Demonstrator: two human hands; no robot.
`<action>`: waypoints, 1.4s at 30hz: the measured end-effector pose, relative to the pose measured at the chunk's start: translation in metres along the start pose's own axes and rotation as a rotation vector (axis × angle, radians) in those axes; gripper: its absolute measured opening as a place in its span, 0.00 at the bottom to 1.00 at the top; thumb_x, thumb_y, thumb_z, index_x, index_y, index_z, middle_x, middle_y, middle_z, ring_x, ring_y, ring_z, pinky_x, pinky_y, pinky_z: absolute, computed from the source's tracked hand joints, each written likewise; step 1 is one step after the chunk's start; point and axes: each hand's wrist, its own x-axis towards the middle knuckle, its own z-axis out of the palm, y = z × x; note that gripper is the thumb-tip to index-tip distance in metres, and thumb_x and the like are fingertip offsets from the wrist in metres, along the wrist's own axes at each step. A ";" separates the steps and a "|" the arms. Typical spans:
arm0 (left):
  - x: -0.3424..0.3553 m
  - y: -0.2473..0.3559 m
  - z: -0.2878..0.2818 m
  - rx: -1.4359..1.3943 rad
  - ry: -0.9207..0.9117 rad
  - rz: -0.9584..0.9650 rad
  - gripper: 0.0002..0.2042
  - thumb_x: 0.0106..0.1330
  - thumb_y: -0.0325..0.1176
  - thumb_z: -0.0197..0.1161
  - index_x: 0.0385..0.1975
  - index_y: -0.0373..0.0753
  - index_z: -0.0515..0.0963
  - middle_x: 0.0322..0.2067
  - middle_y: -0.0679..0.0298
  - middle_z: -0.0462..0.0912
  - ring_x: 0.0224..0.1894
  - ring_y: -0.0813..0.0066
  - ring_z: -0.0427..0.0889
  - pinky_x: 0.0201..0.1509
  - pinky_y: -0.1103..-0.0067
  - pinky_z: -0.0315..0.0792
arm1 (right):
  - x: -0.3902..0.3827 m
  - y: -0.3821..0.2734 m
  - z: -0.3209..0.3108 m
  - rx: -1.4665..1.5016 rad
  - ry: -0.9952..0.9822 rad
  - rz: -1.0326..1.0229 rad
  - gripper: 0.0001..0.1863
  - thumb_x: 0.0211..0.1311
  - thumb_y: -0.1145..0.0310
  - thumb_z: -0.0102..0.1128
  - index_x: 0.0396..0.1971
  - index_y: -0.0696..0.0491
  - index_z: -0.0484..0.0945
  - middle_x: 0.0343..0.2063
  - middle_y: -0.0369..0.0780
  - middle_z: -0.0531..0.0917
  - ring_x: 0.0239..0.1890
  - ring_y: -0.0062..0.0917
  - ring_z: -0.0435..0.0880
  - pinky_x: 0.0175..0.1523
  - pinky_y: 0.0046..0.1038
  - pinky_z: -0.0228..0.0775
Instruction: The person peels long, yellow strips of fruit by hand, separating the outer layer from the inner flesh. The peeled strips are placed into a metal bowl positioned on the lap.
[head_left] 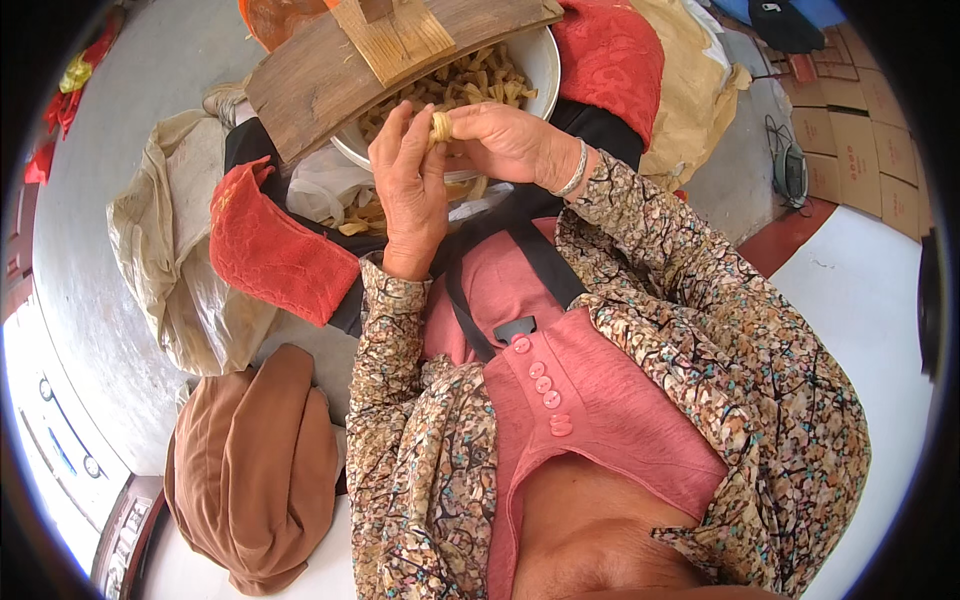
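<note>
My left hand [410, 170] and my right hand [515, 145] meet above a white basin [545, 85], both with fingers closed on a small pale-yellow knotted piece [440, 128]. The basin holds many brownish knotted pieces [485, 75]. A curved wooden board [305, 95] with a lighter block [405, 50] fixed on it lies across the basin. Below the basin, a translucent plastic bag [325, 185] holds yellowish strips [365, 212], partly hidden by my hands and legs.
Red cloths [275, 245] cover my knees. Beige sacking [160, 240] and a brown garment [250, 470] lie at left. At right are brown paper [690, 110], stacked cardboard boxes [860, 160] and a grey object with a cord [788, 170]. An orange container [270, 20] stands behind the board.
</note>
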 end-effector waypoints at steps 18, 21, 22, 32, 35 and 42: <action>0.033 0.001 -0.001 -0.629 -0.121 -0.739 0.13 0.70 0.35 0.47 0.34 0.34 0.76 0.17 0.71 0.70 0.14 0.87 0.62 0.17 0.86 0.54 | -0.006 -0.023 0.031 -1.171 0.248 -0.949 0.04 0.53 0.75 0.59 0.26 0.61 0.79 0.44 0.43 0.77 0.46 0.33 0.75 0.52 0.30 0.66; 0.012 0.014 -0.011 -0.993 -0.199 -0.821 0.17 0.73 0.39 0.44 0.32 0.34 0.76 0.17 0.73 0.69 0.13 0.87 0.60 0.14 0.86 0.53 | -0.001 -0.031 0.034 -0.817 0.326 -0.790 0.06 0.57 0.75 0.58 0.28 0.62 0.79 0.44 0.40 0.77 0.43 0.27 0.77 0.49 0.26 0.68; 0.004 0.020 -0.017 -1.150 -0.236 -0.892 0.15 0.73 0.38 0.47 0.34 0.33 0.76 0.18 0.74 0.69 0.16 0.89 0.61 0.17 0.88 0.54 | 0.005 -0.034 0.026 -0.653 0.335 -0.752 0.06 0.59 0.76 0.55 0.29 0.63 0.79 0.44 0.39 0.77 0.42 0.24 0.76 0.47 0.23 0.68; 0.004 0.013 -0.034 0.115 -0.090 -0.070 0.04 0.64 0.31 0.58 0.34 0.40 0.76 0.24 0.56 0.78 0.26 0.55 0.78 0.27 0.70 0.70 | -0.009 -0.078 0.015 -1.454 -0.033 -0.717 0.16 0.59 0.65 0.61 0.46 0.53 0.77 0.41 0.37 0.81 0.44 0.27 0.78 0.49 0.26 0.70; 0.017 0.016 -0.032 0.162 -0.095 0.084 0.03 0.62 0.30 0.59 0.33 0.40 0.75 0.25 0.58 0.78 0.26 0.56 0.78 0.27 0.70 0.70 | -0.013 -0.079 0.021 -1.719 -0.138 -0.722 0.15 0.53 0.63 0.63 0.39 0.53 0.79 0.33 0.42 0.82 0.37 0.36 0.81 0.43 0.31 0.72; 0.020 0.014 -0.032 0.119 -0.195 0.129 0.07 0.59 0.28 0.60 0.36 0.39 0.73 0.28 0.57 0.78 0.28 0.53 0.78 0.28 0.69 0.71 | -0.022 -0.081 0.027 -1.952 -0.186 -0.806 0.10 0.51 0.62 0.63 0.30 0.51 0.77 0.25 0.38 0.81 0.30 0.33 0.81 0.39 0.33 0.68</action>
